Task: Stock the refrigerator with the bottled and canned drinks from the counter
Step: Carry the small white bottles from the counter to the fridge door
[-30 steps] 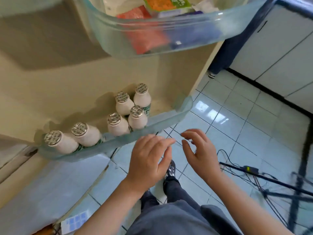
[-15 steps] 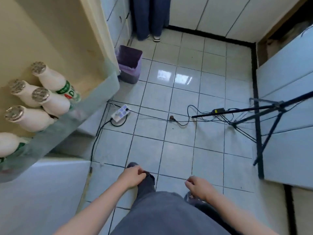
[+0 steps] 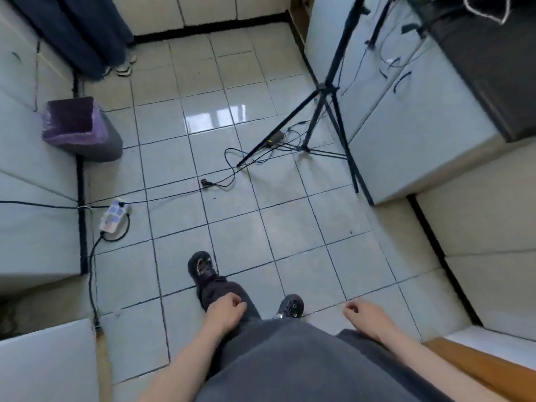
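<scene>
No bottle, can or refrigerator shelf shows in the head view now. My left hand (image 3: 224, 310) hangs low over my left leg, fingers loosely curled, holding nothing. My right hand (image 3: 367, 316) hangs at the same height to the right, fingers also loosely curled and empty. A dark countertop (image 3: 490, 68) shows at the upper right; no drinks are visible on it. A wooden edge (image 3: 478, 364) crosses the lower right corner.
A black tripod (image 3: 324, 91) stands on the tiled floor at the upper right, cables (image 3: 232, 169) trailing from its foot. A purple-lined bin (image 3: 78, 126) stands by the left cabinets. A white power strip (image 3: 114, 214) lies on the floor. Another person's sandalled feet (image 3: 123, 68) show far off.
The view has swung right, away from the refrigerator door shelf and its white bottles, which have left the frame. Both hands dropped from in front of the shelf to my sides.
</scene>
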A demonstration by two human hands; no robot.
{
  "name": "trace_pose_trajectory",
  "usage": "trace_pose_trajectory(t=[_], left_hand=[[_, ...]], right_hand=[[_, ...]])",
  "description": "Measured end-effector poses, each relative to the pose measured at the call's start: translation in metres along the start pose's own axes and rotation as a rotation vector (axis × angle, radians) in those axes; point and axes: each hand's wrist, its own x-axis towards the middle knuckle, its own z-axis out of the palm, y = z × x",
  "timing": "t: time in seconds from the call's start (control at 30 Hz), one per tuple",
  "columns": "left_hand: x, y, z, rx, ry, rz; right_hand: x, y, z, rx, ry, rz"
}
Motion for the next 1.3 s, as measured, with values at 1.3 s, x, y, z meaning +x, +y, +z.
trace_pose_trajectory(t=[1.3], left_hand=[[0.067, 0.755, 0.266, 0.758, -0.468, 0.631]], right_hand=[[0.033, 0.48, -0.198, 1.185, 0.577, 0.555]])
